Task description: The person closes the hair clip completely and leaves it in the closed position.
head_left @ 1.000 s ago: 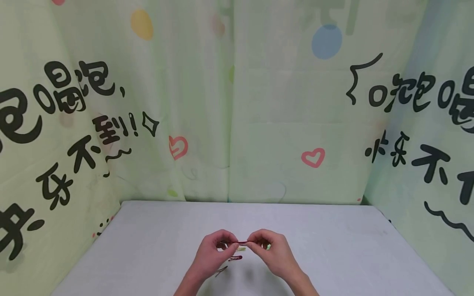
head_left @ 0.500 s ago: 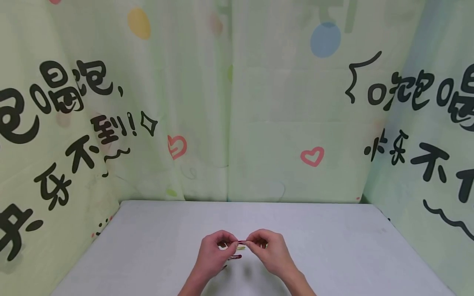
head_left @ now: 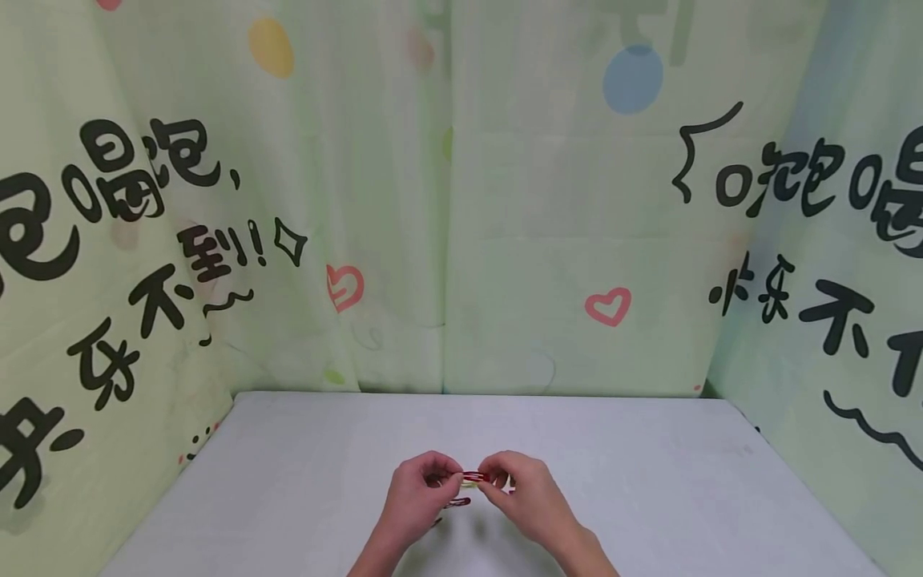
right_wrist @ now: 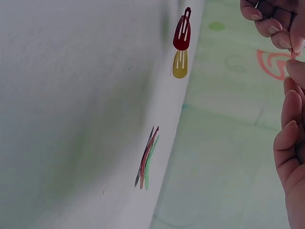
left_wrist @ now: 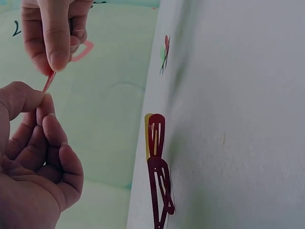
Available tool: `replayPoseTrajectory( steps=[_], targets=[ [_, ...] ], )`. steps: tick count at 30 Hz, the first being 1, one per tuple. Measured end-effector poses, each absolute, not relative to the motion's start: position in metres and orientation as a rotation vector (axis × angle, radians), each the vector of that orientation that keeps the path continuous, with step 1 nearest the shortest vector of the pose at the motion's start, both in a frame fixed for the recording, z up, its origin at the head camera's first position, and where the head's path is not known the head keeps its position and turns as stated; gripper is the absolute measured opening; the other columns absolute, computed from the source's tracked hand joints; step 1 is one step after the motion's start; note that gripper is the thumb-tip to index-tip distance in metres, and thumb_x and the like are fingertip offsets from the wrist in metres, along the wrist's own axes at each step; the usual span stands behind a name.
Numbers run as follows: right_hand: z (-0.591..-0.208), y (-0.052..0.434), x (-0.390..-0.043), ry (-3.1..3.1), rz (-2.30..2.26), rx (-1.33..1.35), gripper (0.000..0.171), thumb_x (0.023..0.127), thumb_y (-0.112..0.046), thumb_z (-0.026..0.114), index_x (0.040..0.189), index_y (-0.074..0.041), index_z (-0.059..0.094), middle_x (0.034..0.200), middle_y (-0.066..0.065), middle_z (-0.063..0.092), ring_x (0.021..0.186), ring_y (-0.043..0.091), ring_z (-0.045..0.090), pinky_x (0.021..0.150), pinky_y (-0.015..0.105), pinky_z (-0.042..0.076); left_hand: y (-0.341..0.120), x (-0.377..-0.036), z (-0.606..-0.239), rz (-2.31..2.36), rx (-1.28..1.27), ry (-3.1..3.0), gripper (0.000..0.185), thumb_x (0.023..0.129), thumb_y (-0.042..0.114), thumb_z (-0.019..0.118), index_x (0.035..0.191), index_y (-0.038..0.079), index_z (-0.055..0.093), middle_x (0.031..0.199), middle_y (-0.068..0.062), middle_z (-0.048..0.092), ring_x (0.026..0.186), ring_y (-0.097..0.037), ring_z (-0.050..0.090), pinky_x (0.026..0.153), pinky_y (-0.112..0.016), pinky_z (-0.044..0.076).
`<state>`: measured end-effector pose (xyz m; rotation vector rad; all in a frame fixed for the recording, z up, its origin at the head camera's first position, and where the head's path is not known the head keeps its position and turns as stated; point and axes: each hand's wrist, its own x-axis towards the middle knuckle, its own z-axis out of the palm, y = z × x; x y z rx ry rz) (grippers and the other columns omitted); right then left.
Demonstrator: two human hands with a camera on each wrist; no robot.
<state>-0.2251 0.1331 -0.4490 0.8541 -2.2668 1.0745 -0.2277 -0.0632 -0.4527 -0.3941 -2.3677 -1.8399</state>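
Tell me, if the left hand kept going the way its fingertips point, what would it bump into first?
Most likely the right hand: the left hand points straight at it, and both pinch the same red hair clip. Depth is hard to judge.

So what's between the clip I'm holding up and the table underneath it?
Only air. In the left wrist view the red hair clip, pinched by both hands, hangs clear of the table; other clips lie flat on the table below.
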Motion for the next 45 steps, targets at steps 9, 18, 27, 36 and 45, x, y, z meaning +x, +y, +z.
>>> replayPoseTrajectory(
  steps=[9,18,27,36,45],
  targets=[
    [-0.447,0.134,-0.223,-2.246,1.007,0.876,0.026,0.077,0.004,0.083,0.090,-0.015,0.071,0.082,-0.013,0.064,0.071,0.003,0.056,0.058,0.029,0.050,-0.068,-0.228,-0.452,-1.856,-0.454,-2.379,0.006,0.088,0.008,0.075,0.090,0.005,0.072,0.080,0.001,0.068,0.071,-0.014,0.061,0.065,-0.024,0.051],
    [-0.446,0.137,-0.223,-2.330,1.063,0.819,0.023,0.080,0.001,0.082,0.092,-0.016,0.072,0.084,-0.010,0.066,0.074,0.006,0.057,0.064,0.031,0.053,-0.083,-0.231,-0.453,-1.777,-0.571,-2.415,0.019,0.088,0.016,0.078,0.103,0.006,0.070,0.086,0.003,0.069,0.080,-0.012,0.064,0.072,-0.026,0.048],
    [-0.450,0.147,-0.223,-2.370,1.138,0.761,0.022,0.082,-0.002,0.082,0.091,-0.019,0.072,0.084,-0.011,0.067,0.074,0.005,0.058,0.066,0.030,0.052,-0.104,-0.231,-0.462,-1.725,-0.585,-2.469,0.023,0.087,0.016,0.079,0.107,0.009,0.070,0.093,0.007,0.069,0.085,-0.011,0.062,0.075,-0.028,0.046],
    [-0.459,0.160,-0.222,-2.372,1.216,0.738,0.023,0.080,0.001,0.081,0.088,-0.018,0.072,0.081,-0.016,0.063,0.069,0.003,0.055,0.061,0.023,0.049,-0.119,-0.232,-0.470,-1.656,-0.576,-2.559,0.023,0.087,0.018,0.078,0.106,0.008,0.070,0.091,0.008,0.068,0.085,-0.010,0.061,0.074,-0.027,0.046],
    [-0.467,0.176,-0.225,-2.493,1.225,0.663,0.019,0.082,-0.003,0.081,0.088,-0.019,0.073,0.078,-0.017,0.061,0.068,0.003,0.054,0.062,0.023,0.046,-0.131,-0.231,-0.479,-1.594,-0.630,-2.607,0.018,0.087,0.015,0.078,0.102,0.008,0.071,0.090,0.007,0.068,0.083,-0.010,0.061,0.073,-0.026,0.048]
  ],
)
